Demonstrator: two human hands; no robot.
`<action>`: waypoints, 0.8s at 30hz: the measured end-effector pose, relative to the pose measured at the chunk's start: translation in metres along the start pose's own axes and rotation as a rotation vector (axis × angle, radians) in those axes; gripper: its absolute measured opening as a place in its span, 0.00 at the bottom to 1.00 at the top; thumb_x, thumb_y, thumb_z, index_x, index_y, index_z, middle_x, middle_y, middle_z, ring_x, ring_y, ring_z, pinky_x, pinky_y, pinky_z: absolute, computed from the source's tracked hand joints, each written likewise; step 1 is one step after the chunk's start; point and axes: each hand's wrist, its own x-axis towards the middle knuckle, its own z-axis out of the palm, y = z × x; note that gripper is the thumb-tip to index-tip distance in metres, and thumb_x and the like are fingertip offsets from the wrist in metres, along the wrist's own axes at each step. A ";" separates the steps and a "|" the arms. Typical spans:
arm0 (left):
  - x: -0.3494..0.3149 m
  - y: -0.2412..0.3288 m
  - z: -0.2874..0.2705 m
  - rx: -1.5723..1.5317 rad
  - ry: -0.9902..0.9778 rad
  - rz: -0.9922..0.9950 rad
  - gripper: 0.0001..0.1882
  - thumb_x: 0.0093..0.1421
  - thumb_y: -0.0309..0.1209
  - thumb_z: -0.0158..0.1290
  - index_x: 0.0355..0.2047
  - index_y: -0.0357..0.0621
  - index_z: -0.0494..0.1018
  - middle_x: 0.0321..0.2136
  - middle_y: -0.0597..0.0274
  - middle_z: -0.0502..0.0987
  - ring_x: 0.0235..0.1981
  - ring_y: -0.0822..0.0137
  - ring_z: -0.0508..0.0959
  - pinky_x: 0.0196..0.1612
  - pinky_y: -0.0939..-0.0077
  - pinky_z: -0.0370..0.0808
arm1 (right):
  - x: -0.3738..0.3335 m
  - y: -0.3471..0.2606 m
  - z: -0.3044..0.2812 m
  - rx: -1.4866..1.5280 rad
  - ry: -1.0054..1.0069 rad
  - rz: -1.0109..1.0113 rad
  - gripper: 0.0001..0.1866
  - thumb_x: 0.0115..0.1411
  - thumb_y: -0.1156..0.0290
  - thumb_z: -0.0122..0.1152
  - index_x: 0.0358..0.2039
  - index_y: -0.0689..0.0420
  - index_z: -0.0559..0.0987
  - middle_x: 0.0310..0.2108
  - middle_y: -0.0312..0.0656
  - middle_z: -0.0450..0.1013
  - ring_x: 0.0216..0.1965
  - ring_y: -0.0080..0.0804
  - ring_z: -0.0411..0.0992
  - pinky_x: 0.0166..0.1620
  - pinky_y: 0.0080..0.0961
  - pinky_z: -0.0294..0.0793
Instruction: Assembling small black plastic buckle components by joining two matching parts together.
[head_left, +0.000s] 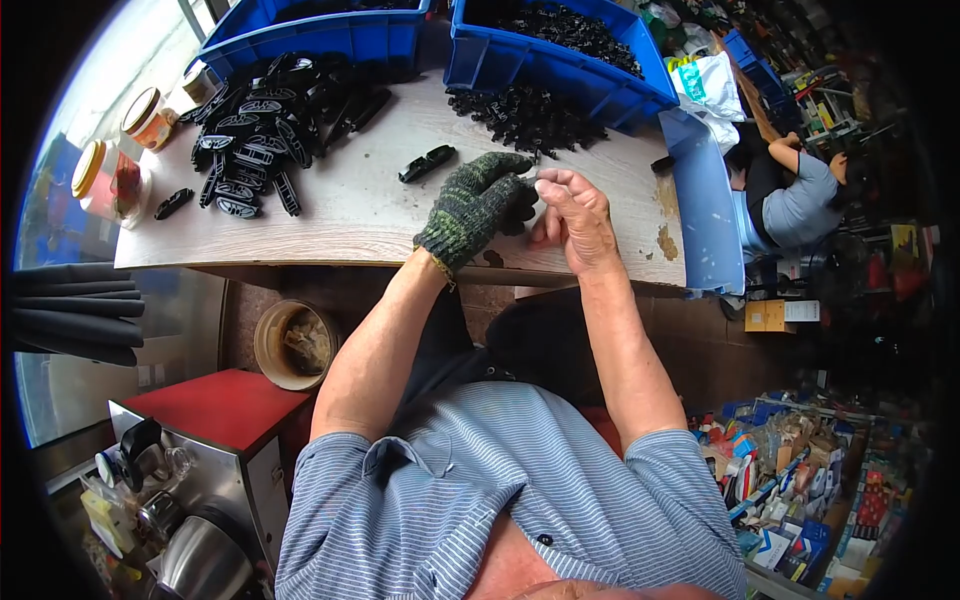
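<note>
Daylight floods in at the left window [110, 60], dark cloth [75, 310] bunched beside it, red-topped cabinet [215, 400] below, and brown floor [695, 335] running under the pale worktable [350, 210]!

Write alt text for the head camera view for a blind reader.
A left hand in a knitted glove and a bare right hand are close together over a wood-grain table; anything between them is too small to identify. Beyond are heaped elongated black parts, small black pieces and two blue bins.
</note>
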 end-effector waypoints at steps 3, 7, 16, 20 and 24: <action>-0.001 0.000 -0.001 -0.022 -0.007 -0.011 0.18 0.68 0.33 0.52 0.55 0.41 0.72 0.35 0.60 0.80 0.32 0.72 0.78 0.35 0.77 0.77 | -0.002 -0.002 0.006 -0.015 0.003 0.022 0.10 0.56 0.68 0.71 0.37 0.57 0.81 0.16 0.30 0.70 0.11 0.15 0.61 0.19 0.18 0.71; -0.010 0.001 0.004 0.181 0.008 0.020 0.17 0.67 0.33 0.53 0.54 0.40 0.73 0.35 0.62 0.80 0.32 0.73 0.78 0.35 0.77 0.77 | -0.002 0.003 -0.003 -0.012 -0.021 0.022 0.09 0.57 0.68 0.71 0.35 0.56 0.82 0.18 0.30 0.71 0.12 0.15 0.62 0.19 0.19 0.71; -0.017 0.024 -0.061 1.558 0.614 0.462 0.14 0.58 0.38 0.57 0.41 0.46 0.77 0.41 0.54 0.79 0.49 0.48 0.76 0.50 0.50 0.72 | -0.007 0.001 -0.001 0.085 0.041 0.036 0.08 0.59 0.66 0.68 0.34 0.54 0.79 0.11 0.35 0.67 0.17 0.28 0.74 0.20 0.33 0.81; -0.018 0.020 -0.051 1.458 0.403 0.492 0.08 0.60 0.37 0.55 0.34 0.47 0.77 0.34 0.56 0.80 0.45 0.49 0.78 0.47 0.49 0.73 | -0.006 0.001 0.000 0.154 0.073 0.017 0.08 0.60 0.65 0.67 0.35 0.53 0.79 0.11 0.35 0.68 0.18 0.30 0.75 0.21 0.35 0.82; -0.026 0.007 -0.029 0.985 0.312 0.490 0.14 0.60 0.29 0.59 0.46 0.42 0.77 0.38 0.53 0.82 0.37 0.56 0.82 0.40 0.68 0.78 | -0.006 0.004 0.003 0.210 0.069 -0.032 0.08 0.60 0.65 0.67 0.36 0.52 0.79 0.12 0.35 0.68 0.17 0.30 0.75 0.22 0.36 0.82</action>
